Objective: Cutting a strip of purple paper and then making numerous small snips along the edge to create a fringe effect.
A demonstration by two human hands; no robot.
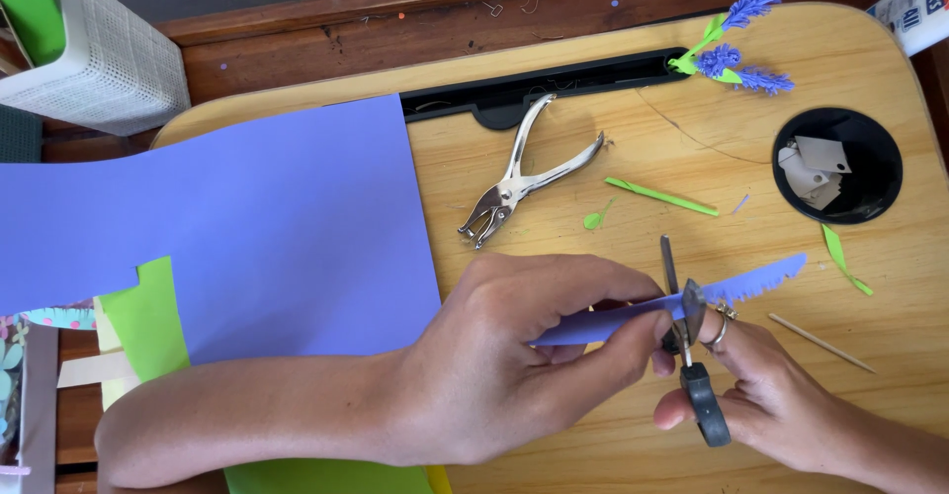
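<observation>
The purple paper strip (633, 313) lies almost level across the near right part of the bench (593, 118), its long axis running left to right with a slight rise toward the right. The left hand (514, 356) has its grip clamped on the plain left half of the strip, thumb and fingertips pinching it near its middle. The right hand (781, 405) sits just to the right and nearer, its fingers closed through the black handles of the scissors (687, 346). The scissor blades point away, toward the far side, so they stand nearly square to the strip and meet it just beside the left hand's pinch. Right of the blades the strip's edge is already cut into a fine fringe out to its free tip; left of them the edge is smooth. The uncut length therefore lies leftward from the blades, under the left hand.

Farther off on the bench rest a metal hole punch (519, 178), a large purple sheet (247, 227) at the left, and finished paper flowers (736, 44) at the far right.
</observation>
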